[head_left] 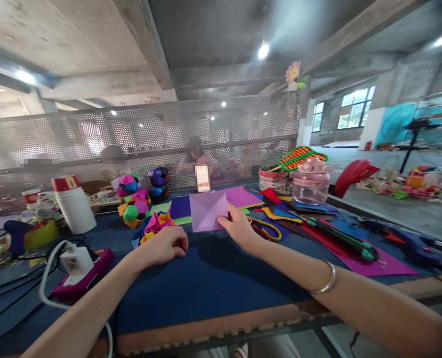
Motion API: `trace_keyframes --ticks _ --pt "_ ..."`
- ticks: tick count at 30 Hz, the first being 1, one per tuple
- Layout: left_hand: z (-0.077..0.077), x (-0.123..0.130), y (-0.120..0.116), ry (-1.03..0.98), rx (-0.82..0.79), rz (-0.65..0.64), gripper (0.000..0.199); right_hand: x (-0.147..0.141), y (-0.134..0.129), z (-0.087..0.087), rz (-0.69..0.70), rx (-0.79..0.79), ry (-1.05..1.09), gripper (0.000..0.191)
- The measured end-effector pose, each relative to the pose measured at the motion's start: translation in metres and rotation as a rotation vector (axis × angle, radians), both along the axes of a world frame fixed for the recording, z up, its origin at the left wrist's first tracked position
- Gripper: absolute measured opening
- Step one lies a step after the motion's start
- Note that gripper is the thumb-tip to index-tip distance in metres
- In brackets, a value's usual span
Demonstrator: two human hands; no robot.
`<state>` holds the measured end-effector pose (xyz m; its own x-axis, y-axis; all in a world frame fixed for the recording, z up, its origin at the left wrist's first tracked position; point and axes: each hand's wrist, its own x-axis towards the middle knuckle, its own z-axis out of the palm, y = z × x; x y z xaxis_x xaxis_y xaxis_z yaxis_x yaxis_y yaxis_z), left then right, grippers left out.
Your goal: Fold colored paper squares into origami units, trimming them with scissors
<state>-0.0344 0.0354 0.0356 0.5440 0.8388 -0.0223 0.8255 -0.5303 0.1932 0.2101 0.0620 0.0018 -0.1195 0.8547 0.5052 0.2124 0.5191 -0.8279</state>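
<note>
My right hand (236, 226) pinches a square of lilac paper (208, 211) by its right edge, between thumb and fingers. The sheet is held up above the blue table and shows faint diagonal crease lines. My left hand (170, 243) lies to the left of the paper, apart from it, with its fingers curled in and nothing visible in them. Just beyond that hand are pink, yellow and blue folded paper pieces (159, 226). Multicoloured folded paper balls (133, 211) stand behind them. Yellow-handled scissors (269, 229) lie beside my right hand.
On the left stand stacked paper cups (73, 206) and a purple power strip (82, 278) with cables. To the right are coloured sheets, a green-and-black cutter (343, 238), a glue gun (403, 236) and a clear jar (310, 186). A perforated metal screen (149, 134) rises behind.
</note>
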Motion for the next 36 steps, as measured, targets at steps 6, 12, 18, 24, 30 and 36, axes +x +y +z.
trace_keyframes --ticks 6,12,18,24,30,36 --pt "0.003 0.009 -0.005 0.076 0.007 -0.007 0.025 -0.001 -0.001 0.000 0.002 0.006 -0.015 0.025" --pt "0.000 0.007 -0.004 0.092 0.038 0.018 0.026 -0.001 -0.004 0.001 -0.013 0.008 -0.041 0.026" --pt "0.000 0.002 -0.006 0.092 0.052 0.031 0.026 0.000 -0.005 0.002 -0.028 0.007 -0.068 0.025" --pt "0.005 -0.007 -0.001 0.015 0.004 -0.029 0.024 -0.001 -0.005 0.002 -0.028 0.010 -0.077 0.025" --pt "0.011 -0.011 -0.003 -0.111 -0.096 -0.122 0.025 -0.001 -0.004 0.002 -0.004 0.018 -0.067 0.026" --pt "0.041 -0.002 -0.033 -0.206 -0.438 -0.461 0.048 -0.001 -0.003 0.001 0.012 0.024 -0.043 0.028"
